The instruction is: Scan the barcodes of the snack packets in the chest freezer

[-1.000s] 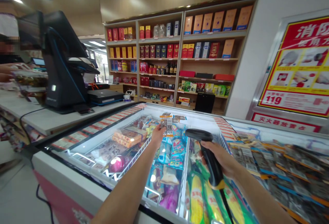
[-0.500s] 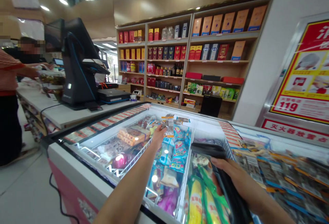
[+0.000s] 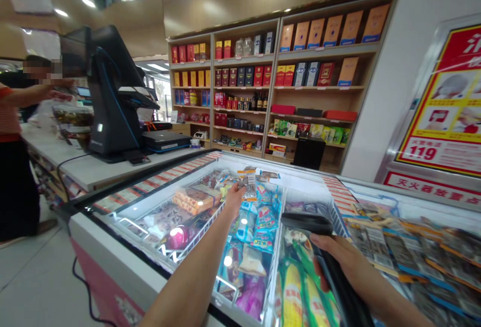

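My left hand (image 3: 235, 199) is closed on a small clear snack packet (image 3: 248, 185) with orange ends, held above the chest freezer (image 3: 124, 262). More packets of that kind seem to lie just behind it on the glass. My right hand (image 3: 343, 259) grips a black handheld barcode scanner (image 3: 308, 223), its head turned towards the left. Under the glass are blue ice-cream packets (image 3: 265, 217) and yellow corn-shaped packs (image 3: 292, 292). The scanner hides part of the corn packs, and its lower handle runs out of the frame.
Many packets like the held one (image 3: 409, 252) are spread at the right. At the left, a counter (image 3: 71, 169) bears a black checkout terminal (image 3: 112, 96); a person (image 3: 15, 126) stands beside it. Shelves with boxes (image 3: 244, 76) line the back wall.
The view has shifted slightly. Both hands keep their holds and stay nearly in place. The person at the left has raised an outstretched arm.
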Demonstrator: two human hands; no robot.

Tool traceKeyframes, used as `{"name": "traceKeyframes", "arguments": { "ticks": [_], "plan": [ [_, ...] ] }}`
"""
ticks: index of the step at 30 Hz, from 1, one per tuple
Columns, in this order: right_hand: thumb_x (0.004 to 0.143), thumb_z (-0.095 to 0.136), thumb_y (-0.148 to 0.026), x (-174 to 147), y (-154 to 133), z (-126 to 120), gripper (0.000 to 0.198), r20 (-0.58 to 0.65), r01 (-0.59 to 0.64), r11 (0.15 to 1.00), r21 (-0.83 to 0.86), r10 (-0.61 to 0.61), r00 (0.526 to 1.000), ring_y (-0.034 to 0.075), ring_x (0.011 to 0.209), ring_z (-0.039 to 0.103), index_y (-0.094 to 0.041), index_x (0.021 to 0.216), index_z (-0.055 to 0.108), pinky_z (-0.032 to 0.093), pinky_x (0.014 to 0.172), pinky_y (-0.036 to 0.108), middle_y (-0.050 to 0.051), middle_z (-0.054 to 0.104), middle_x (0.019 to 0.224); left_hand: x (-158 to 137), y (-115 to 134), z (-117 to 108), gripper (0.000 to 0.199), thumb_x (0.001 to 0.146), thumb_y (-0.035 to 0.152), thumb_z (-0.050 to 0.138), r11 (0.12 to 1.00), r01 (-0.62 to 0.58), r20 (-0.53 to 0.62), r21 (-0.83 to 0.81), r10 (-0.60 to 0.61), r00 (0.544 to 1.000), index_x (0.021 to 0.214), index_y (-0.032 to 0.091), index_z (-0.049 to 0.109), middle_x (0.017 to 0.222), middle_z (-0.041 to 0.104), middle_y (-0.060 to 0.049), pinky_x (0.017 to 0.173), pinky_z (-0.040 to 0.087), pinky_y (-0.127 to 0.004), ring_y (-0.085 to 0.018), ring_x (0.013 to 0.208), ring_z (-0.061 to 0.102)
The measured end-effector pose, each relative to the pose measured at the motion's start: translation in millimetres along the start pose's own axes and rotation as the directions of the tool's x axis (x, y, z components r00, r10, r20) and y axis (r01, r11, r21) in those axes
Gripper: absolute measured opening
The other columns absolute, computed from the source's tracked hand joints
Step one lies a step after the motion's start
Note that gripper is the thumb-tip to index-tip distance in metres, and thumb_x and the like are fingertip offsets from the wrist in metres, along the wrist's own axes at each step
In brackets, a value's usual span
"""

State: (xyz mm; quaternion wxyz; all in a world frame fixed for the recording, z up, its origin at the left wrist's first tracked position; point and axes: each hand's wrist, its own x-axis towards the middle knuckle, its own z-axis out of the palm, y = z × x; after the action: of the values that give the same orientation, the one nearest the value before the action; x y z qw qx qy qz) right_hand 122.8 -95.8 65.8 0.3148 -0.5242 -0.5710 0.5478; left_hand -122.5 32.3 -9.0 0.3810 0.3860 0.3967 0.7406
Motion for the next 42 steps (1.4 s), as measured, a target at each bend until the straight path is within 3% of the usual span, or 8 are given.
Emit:
{"name": "traceKeyframes", "arguments": {
  "ticks": [7, 12, 22, 28, 42],
  "plan": [
    [0.075, 0.043, -0.042, 1.3, 4.0, 1.7, 0.028, 0.005, -0.019, 0.997, -0.078, 0.019, 1.000, 0.009, 0.034, 0.049, -0.015, 0.067, 0.048, 0.035, 0.036, 0.020, -0.002, 0.053, 0.042, -3.4, 6.3, 0.2, 0.025, 0.057, 0.024, 0.059, 0.996, 0.085, 0.028, -0.028, -0.085, 0.996, 0.081, 0.018, 0.058, 0.081, 0.063, -0.002, 0.068, 0.041, -0.027, -0.014, 0.073, 0.055],
    [0.075, 0.044, -0.044, 4.8, 8.4, -0.5, 0.030, 0.003, 0.001, 0.995, -0.105, -0.001, 1.000, 0.010, 0.036, 0.050, -0.016, 0.065, 0.048, 0.036, 0.038, 0.020, -0.002, 0.054, 0.044, -2.7, 6.1, 0.9, 0.024, 0.055, 0.023, 0.060, 0.998, 0.068, 0.014, -0.011, -0.068, 0.998, 0.078, 0.017, 0.058, 0.077, 0.062, -0.001, 0.067, 0.040, -0.026, -0.014, 0.071, 0.054],
    [0.075, 0.043, -0.044, -1.7, 6.6, -1.5, 0.029, 0.047, 0.010, 1.000, 0.023, -0.011, 0.999, 0.010, 0.037, 0.050, -0.016, 0.067, 0.047, 0.036, 0.038, 0.020, -0.003, 0.054, 0.047, 1.6, 0.5, -0.3, 0.022, 0.059, 0.023, 0.053, 0.988, 0.056, -0.051, 0.141, -0.049, 0.997, 0.080, 0.017, 0.057, 0.079, 0.062, -0.001, 0.063, 0.039, -0.026, -0.014, 0.072, 0.054],
    [0.076, 0.043, -0.041, -6.9, 2.4, 0.0, 0.027, 0.044, -0.035, 0.994, -0.100, 0.040, 0.998, 0.008, 0.036, 0.049, -0.015, 0.066, 0.046, 0.036, 0.039, 0.020, -0.003, 0.054, 0.044, 5.4, -4.1, -0.6, 0.018, 0.058, 0.022, 0.052, 0.977, 0.029, -0.084, 0.210, -0.012, 0.996, 0.076, 0.017, 0.056, 0.074, 0.061, -0.001, 0.059, 0.039, -0.025, -0.013, 0.067, 0.054],
    [0.075, 0.043, -0.044, -4.9, 12.2, -4.3, 0.031, 0.057, -0.041, 0.999, 0.026, 0.039, 0.998, 0.009, 0.036, 0.050, -0.015, 0.064, 0.049, 0.036, 0.038, 0.019, -0.002, 0.054, 0.045, 6.7, -6.5, -2.4, 0.020, 0.057, 0.024, 0.053, 0.990, 0.012, -0.075, 0.138, -0.001, 0.997, 0.076, 0.016, 0.055, 0.072, 0.060, -0.001, 0.060, 0.040, -0.024, -0.014, 0.067, 0.053]
  ]
}}
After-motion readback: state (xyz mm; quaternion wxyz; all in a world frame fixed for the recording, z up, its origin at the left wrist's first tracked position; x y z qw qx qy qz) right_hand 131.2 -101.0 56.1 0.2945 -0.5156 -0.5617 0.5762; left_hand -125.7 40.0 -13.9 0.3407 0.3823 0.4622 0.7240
